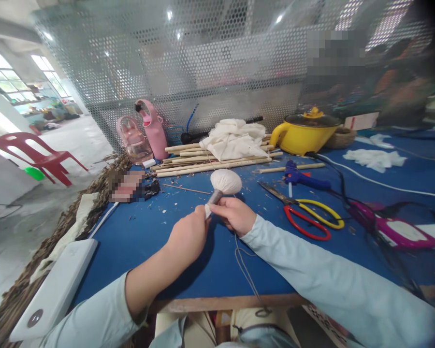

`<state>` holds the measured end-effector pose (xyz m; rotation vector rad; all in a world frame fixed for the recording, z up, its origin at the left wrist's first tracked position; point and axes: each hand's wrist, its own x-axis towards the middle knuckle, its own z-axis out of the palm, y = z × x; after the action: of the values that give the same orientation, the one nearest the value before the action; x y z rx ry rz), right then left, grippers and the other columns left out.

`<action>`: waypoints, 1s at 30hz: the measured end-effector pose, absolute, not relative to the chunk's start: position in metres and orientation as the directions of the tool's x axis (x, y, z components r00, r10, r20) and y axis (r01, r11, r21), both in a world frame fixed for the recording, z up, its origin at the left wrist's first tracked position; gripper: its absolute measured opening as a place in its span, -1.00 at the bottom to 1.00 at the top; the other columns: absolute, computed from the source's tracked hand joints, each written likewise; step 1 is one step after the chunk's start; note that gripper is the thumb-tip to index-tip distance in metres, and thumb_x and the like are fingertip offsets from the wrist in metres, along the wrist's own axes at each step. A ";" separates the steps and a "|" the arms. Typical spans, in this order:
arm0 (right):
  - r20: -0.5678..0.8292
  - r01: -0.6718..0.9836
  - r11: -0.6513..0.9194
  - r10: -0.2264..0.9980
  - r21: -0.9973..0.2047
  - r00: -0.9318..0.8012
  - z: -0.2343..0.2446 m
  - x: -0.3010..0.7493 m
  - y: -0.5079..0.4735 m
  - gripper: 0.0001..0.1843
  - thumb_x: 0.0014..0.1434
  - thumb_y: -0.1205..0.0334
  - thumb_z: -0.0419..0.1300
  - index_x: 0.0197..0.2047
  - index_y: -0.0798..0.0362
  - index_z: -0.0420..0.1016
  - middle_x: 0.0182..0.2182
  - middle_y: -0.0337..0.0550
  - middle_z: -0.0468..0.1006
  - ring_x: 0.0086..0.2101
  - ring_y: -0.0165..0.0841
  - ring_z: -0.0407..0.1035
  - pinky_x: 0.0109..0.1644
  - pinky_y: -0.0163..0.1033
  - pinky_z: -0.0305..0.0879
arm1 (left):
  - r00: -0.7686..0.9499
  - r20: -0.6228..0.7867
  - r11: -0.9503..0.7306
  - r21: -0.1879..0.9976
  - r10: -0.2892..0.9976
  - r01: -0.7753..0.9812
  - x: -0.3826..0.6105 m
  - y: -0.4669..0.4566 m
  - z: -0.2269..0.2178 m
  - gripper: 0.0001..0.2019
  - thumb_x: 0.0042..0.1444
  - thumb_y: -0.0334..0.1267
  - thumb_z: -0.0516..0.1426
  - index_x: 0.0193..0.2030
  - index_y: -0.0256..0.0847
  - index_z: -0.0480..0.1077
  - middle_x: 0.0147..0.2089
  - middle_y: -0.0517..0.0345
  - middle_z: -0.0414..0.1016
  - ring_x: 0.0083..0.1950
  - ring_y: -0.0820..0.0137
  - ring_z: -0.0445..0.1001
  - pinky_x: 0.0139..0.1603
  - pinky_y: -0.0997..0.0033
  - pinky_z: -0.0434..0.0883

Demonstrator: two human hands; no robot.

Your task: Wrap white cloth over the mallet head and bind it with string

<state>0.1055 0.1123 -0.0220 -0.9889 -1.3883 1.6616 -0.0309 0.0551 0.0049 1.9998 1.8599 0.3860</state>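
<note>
A round white cloth-wrapped ball (226, 181) with a narrow neck (215, 197) wound in grey cord is held over the blue table. My left hand (189, 233) is closed around the lower end of its cloth stem. Beside it, my right hand (235, 213) pinches at the neck just below the winding, thumb against the cloth. A loose grey cord (241, 261) hangs from beneath my right hand and runs over the table's front edge. My fingers hide whether the right hand grips the cord as well.
Scissors (304, 212) with red and yellow handles and a blue glue gun (306, 180) lie to the right. Behind are wooden sticks (188, 166), white cloth (237, 137), a yellow pot (300, 137) and pink bottles (155, 135). A white power bank (58, 290) lies at left.
</note>
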 end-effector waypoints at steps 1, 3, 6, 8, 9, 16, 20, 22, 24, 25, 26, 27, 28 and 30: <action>-0.095 -0.065 -0.135 0.903 -0.989 -0.420 -0.022 0.105 0.112 -0.71 -0.06 0.04 0.27 -0.51 0.10 0.38 -0.82 -0.45 0.02 -0.74 -0.55 -0.06 -0.65 -0.36 -0.11 | 0.092 -0.063 -0.053 0.463 0.994 0.885 -0.033 0.054 0.006 -0.76 0.19 -0.16 -0.09 -0.14 -0.26 0.26 -0.42 -0.03 0.39 -0.34 0.17 0.47 -0.28 0.28 0.32; -0.079 -0.078 -0.122 0.907 -0.989 -0.415 -0.022 0.105 0.113 -0.72 -0.04 0.04 0.26 -0.49 0.10 0.40 -0.83 -0.45 0.02 -0.75 -0.54 -0.07 -0.65 -0.35 -0.12 | 0.105 -0.054 -0.066 0.484 0.993 0.873 -0.036 0.053 0.007 -0.75 0.19 -0.11 -0.09 -0.20 -0.24 0.24 -0.41 -0.02 0.37 -0.34 0.17 0.45 -0.29 0.29 0.29; -0.050 -0.068 -0.086 0.909 -0.994 -0.414 -0.023 0.105 0.114 -0.72 -0.01 0.03 0.24 -0.48 0.09 0.40 -0.82 -0.43 0.04 -0.75 -0.54 -0.07 -0.67 -0.35 -0.14 | 0.153 -0.006 -0.127 0.527 0.988 0.840 -0.039 0.055 0.004 -0.72 0.22 -0.09 -0.14 -0.24 -0.22 0.23 -0.37 -0.03 0.39 -0.32 0.21 0.42 -0.29 0.33 0.24; -0.042 -0.030 -0.060 0.912 -0.998 -0.408 -0.022 0.104 0.114 -0.69 0.02 0.01 0.20 -0.51 0.08 0.35 -0.80 -0.41 0.09 -0.74 -0.55 -0.07 -0.67 -0.35 -0.15 | 0.177 0.036 -0.166 0.562 0.984 0.810 -0.042 0.058 0.001 -0.72 0.23 -0.09 -0.15 -0.28 -0.22 0.24 -0.37 -0.01 0.38 -0.35 0.27 0.38 -0.32 0.38 0.20; -0.037 -0.015 -0.047 0.917 -0.999 -0.397 -0.022 0.104 0.113 -0.68 0.04 0.00 0.18 -0.53 0.08 0.32 -0.79 -0.41 0.10 -0.74 -0.55 -0.07 -0.67 -0.36 -0.16 | 0.177 0.052 -0.174 0.580 0.983 0.796 -0.043 0.060 0.000 -0.71 0.23 -0.09 -0.15 -0.30 -0.22 0.24 -0.39 0.02 0.38 -0.37 0.30 0.36 -0.34 0.40 0.17; 0.086 0.000 0.092 0.939 -0.996 -0.332 -0.012 0.103 0.104 -0.76 0.05 0.09 0.15 -0.50 0.09 0.33 -0.79 -0.45 0.07 -0.74 -0.57 -0.07 -0.66 -0.36 -0.18 | 0.166 0.085 -0.181 0.661 0.982 0.729 -0.050 0.065 0.002 -0.68 0.23 -0.07 -0.17 -0.39 -0.21 0.21 -0.45 0.16 0.33 -0.45 0.43 0.21 -0.40 0.44 0.10; 0.109 -0.055 0.096 0.933 -0.994 -0.343 -0.010 0.105 0.105 -0.73 0.03 0.07 0.17 -0.51 0.10 0.31 -0.78 -0.46 0.08 -0.75 -0.58 -0.07 -0.69 -0.38 -0.15 | 0.162 0.061 -0.147 0.789 0.985 0.596 -0.048 0.064 0.007 -0.66 0.20 -0.02 -0.13 -0.45 -0.20 0.14 -0.53 0.25 0.22 -0.50 0.49 0.15 -0.47 0.49 0.11; 0.092 -0.105 0.056 0.922 -0.993 -0.375 -0.011 0.105 0.107 -0.70 0.00 0.03 0.20 -0.51 0.10 0.30 -0.78 -0.46 0.08 -0.76 -0.59 -0.08 -0.71 -0.40 -0.17 | 0.183 -0.072 -0.008 0.915 0.980 0.404 -0.045 0.062 0.010 -0.66 0.17 0.05 -0.12 -0.43 -0.18 0.10 -0.57 0.33 0.11 -0.58 0.55 0.08 -0.58 0.56 0.07; 0.070 -0.173 -0.003 0.907 -0.985 -0.415 -0.011 0.105 0.108 -0.67 -0.02 0.00 0.23 -0.50 0.09 0.27 -0.78 -0.47 0.06 -0.77 -0.59 -0.10 -0.73 -0.41 -0.19 | 0.261 -0.221 0.183 0.970 0.940 0.161 -0.042 0.060 0.013 -0.66 0.15 0.10 -0.10 -0.40 -0.15 0.06 -0.60 0.39 0.02 -0.66 0.60 -0.04 -0.68 0.62 -0.03; 0.067 -0.210 -0.027 0.901 -0.977 -0.428 -0.011 0.105 0.109 -0.66 -0.04 0.00 0.24 -0.50 0.08 0.25 -0.79 -0.48 0.07 -0.77 -0.60 -0.11 -0.75 -0.42 -0.20 | 0.318 -0.265 0.261 0.964 0.910 0.054 -0.042 0.059 0.014 -0.66 0.14 0.11 -0.09 -0.39 -0.14 0.05 -0.61 0.41 -0.02 -0.68 0.62 -0.10 -0.72 0.65 -0.07; 0.071 -0.246 -0.043 0.897 -0.968 -0.437 -0.010 0.106 0.109 -0.65 -0.05 0.00 0.26 -0.48 0.07 0.24 -0.78 -0.49 0.07 -0.78 -0.60 -0.12 -0.76 -0.43 -0.21 | 0.380 -0.285 0.321 0.946 0.880 -0.034 -0.041 0.058 0.016 -0.66 0.13 0.10 -0.08 -0.39 -0.13 0.04 -0.62 0.42 -0.06 -0.69 0.63 -0.15 -0.74 0.68 -0.10; 0.077 -0.275 -0.055 0.890 -0.960 -0.449 -0.009 0.106 0.109 -0.65 -0.06 0.02 0.28 -0.43 0.07 0.24 -0.78 -0.50 0.09 -0.79 -0.61 -0.13 -0.76 -0.44 -0.22 | 0.441 -0.287 0.367 0.924 0.851 -0.108 -0.042 0.057 0.017 -0.67 0.13 0.09 -0.06 -0.39 -0.13 0.05 -0.62 0.43 -0.08 -0.70 0.64 -0.18 -0.75 0.70 -0.12; 0.083 -0.296 -0.069 0.879 -0.953 -0.470 -0.008 0.108 0.110 -0.64 -0.08 0.04 0.30 -0.36 0.06 0.25 -0.77 -0.50 0.12 -0.79 -0.61 -0.14 -0.77 -0.45 -0.22 | 0.501 -0.279 0.410 0.896 0.819 -0.172 -0.043 0.056 0.018 -0.68 0.13 0.08 -0.05 -0.39 -0.13 0.06 -0.63 0.43 -0.11 -0.70 0.64 -0.21 -0.76 0.72 -0.13; 0.073 -0.319 -0.129 0.831 -0.939 -0.551 -0.007 0.111 0.111 -0.56 -0.10 0.07 0.32 -0.22 0.04 0.25 -0.75 -0.52 0.13 -0.79 -0.62 -0.18 -0.78 -0.46 -0.25 | 0.628 -0.270 0.526 0.808 0.730 -0.264 -0.045 0.056 0.018 -0.70 0.13 0.05 -0.04 -0.39 -0.13 0.08 -0.64 0.42 -0.14 -0.70 0.64 -0.24 -0.78 0.73 -0.13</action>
<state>0.1106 0.1105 -0.0073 -0.6201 -1.3148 1.7925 -0.0449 0.0561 0.0183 0.8104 0.6524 0.6477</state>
